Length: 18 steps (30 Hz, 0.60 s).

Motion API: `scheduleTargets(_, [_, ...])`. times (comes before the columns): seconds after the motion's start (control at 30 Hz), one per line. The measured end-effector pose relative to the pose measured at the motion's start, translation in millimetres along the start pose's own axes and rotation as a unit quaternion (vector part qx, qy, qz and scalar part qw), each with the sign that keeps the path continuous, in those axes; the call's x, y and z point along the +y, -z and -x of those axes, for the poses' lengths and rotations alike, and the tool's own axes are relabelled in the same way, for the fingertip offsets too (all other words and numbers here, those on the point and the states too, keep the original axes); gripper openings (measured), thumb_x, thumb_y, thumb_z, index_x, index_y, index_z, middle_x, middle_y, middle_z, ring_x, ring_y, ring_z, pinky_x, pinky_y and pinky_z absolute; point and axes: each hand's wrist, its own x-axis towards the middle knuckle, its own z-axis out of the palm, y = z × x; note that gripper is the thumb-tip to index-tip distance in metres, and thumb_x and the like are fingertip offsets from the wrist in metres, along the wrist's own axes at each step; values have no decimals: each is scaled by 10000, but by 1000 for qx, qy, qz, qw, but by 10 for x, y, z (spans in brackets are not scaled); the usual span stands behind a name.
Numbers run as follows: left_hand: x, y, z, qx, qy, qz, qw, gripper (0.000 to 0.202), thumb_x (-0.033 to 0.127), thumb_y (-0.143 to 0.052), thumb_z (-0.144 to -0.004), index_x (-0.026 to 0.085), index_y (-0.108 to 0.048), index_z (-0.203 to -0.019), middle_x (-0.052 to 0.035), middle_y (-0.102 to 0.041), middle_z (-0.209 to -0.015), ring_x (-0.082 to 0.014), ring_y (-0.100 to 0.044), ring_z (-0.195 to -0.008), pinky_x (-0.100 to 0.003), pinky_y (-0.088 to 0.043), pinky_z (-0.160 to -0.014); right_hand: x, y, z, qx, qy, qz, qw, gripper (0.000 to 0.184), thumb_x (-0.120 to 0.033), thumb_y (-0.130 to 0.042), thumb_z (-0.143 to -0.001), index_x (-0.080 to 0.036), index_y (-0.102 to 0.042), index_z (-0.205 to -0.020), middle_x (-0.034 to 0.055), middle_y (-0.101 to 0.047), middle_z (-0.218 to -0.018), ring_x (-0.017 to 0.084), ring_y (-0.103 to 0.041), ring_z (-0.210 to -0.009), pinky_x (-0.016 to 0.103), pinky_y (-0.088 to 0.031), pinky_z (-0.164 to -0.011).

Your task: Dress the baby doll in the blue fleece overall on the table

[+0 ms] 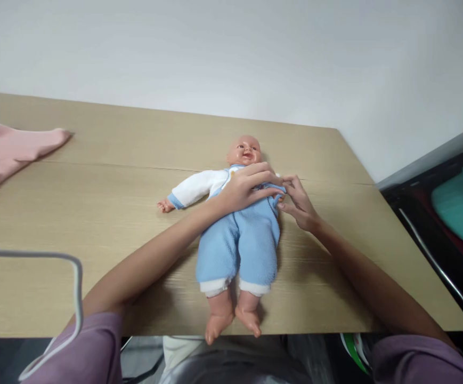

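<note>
A baby doll (pixel 239 240) with a bare plastic head, a light blue fleece romper and white sleeves lies face up on the pale wooden table (pixel 95 213), a little right of the frame's centre. Its long axis runs almost straight up and down the picture: the head points to the upper part of the frame, toward the white wall, and the bare feet point down, reaching just over the table's near edge. Its one visible arm stretches out toward the left of the frame, and the small hand rests on the wood. The left hand (pixel 251 184) comes in from the lower left and lies across the doll's chest, its fingers held together and curved over the blue bib. The thumb is hidden, so I cannot tell whether this hand grips the cloth or only presses on it. The right hand (pixel 299 205) comes from the lower right and sits just beside the doll's body, fingers bent and fingertips drawn together, pinching the edge of the blue fabric near the shoulder. The two hands nearly meet there. A folded pink cloth (pixel 11 149) lies at the upper left of the table, well apart from the doll, and a white cable (pixel 65 257) loops at the lower left.
</note>
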Motion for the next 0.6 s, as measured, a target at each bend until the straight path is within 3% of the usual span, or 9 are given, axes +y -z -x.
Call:
scheduleTargets(0.1, [-6, 14, 18, 9, -31, 8, 999, 115, 334, -771, -1135, 243, -788, -1204, -65, -807, -1102, -180, -785, -1006, -310, -621, -923, 44, -74, -22, 51, -40, -38, 997, 499, -674, -784, -1036, -298, -768, -1365, 126, -592, -1387, 350, -643, -1356, 558, -588, -1208])
scheduleTargets(0.23, [-3, 20, 59, 13, -44, -34, 998, 124, 337, -805, -1114, 252, -815, -1204, -68, -823, -1088, -198, -779, -997, -349, -598, -932, 54, -169, -32, 99, -54, -56, 992, 468, -648, -793, -1037, -326, -756, -1375, 114, -616, -1368, 323, -671, -1318, 501, -635, -1130])
scheduleTargets(0.3, [7, 11, 69, 21, -8, -68, 997, 155, 412, -809, -1111, 278, -837, -1184, -67, -838, -1070, -229, -773, -989, -407, -578, -958, 14, -190, -17, 91, -31, -42, 995, 391, -608, -746, -1071, -312, -775, -1324, 111, -642, -1342, 322, -669, -1295, 511, -614, -1138])
scheduleTargets(0.4, [-2, -18, 66, 9, 99, -49, 994, 263, 537, -780, -1113, 281, -840, -1133, -72, -847, -1051, -257, -766, -991, -448, -570, -982, -76, -201, 15, 81, -1, -30, 996, 349, -590, -643, -1116, -283, -798, -1176, 107, -661, -1261, 322, -653, -1210, 529, -596, -1097])
scheduleTargets(0.5, [-64, -57, 56, 0, 181, -1, 984, 371, 601, -750, -1111, 235, -792, -1067, -69, -830, -1012, -235, -744, -921, -398, -573, -894, -152, -222, 31, 80, 5, -22, 997, 393, -636, -660, -1099, -274, -793, -1026, 105, -666, -1185, 330, -634, -1182, 546, -572, -1113])
scheduleTargets(0.6, [-144, -95, 69, -5, 219, -7, 976, 376, 581, -746, -1095, 211, -726, -1032, -61, -791, -976, -225, -710, -884, -368, -543, -835, -154, -269, 26, 99, -48, -65, 992, 391, -639, -721, -1076, -275, -784, -949, 88, -683, -1128, 308, -654, -1153, 516, -568, -1126])
